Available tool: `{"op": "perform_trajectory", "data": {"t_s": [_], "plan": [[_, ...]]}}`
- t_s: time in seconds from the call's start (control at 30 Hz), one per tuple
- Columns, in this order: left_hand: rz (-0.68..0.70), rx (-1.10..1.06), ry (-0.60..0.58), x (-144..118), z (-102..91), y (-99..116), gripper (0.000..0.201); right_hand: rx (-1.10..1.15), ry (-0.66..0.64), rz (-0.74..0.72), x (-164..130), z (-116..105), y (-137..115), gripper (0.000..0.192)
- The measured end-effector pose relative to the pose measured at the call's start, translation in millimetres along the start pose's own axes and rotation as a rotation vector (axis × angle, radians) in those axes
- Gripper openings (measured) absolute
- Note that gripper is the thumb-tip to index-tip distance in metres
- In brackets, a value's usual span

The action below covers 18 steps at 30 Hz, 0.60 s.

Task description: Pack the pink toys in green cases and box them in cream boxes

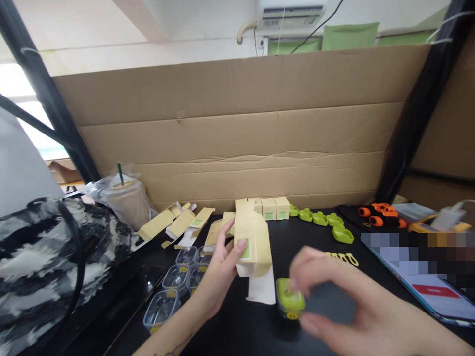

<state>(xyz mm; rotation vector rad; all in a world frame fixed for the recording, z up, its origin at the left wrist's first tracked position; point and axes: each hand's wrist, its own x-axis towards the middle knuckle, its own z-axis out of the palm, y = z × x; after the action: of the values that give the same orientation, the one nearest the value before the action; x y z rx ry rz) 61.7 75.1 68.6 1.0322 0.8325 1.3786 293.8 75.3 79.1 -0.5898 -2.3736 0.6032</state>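
My left hand (pixel 222 259) holds a pale yellow carton (pixel 256 237) with a green label, thumb on its near face. The carton's white-lined bottom flap hangs loose toward me. To its right, a small clear container with a green lid (pixel 290 294) and a round yellow sticker sits on the black table. My right hand (pixel 345 291), slightly blurred, is beside that container with thumb and fingers apart. Its fingertips overlap the lid's edge in view; I cannot tell whether they touch it.
Several clear containers (pixel 176 279) stand at left, with flattened cartons (pixel 185 222) behind. Formed boxes (pixel 275 208) line the cardboard wall. Green flower-shaped lids (pixel 321 218), yellow rings (pixel 347 258), an orange toy car (pixel 384 211) and a tablet (pixel 411 277) are at right.
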Motion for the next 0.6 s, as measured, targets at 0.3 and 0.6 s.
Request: {"op": "perform_trajectory", "data": {"t_s": [0.3,0.6], "plan": [[0.094,0.024,-0.324,-3.2,-9.9,-15.6,0.088,-0.324,0.077,-0.2,13.7,23.0,28.3,0.068],[0.094,0.131,-0.261,0.0,-11.2,-22.2,0.072,-0.242,0.095,-0.17,14.0,21.2,33.5,0.05]]}}
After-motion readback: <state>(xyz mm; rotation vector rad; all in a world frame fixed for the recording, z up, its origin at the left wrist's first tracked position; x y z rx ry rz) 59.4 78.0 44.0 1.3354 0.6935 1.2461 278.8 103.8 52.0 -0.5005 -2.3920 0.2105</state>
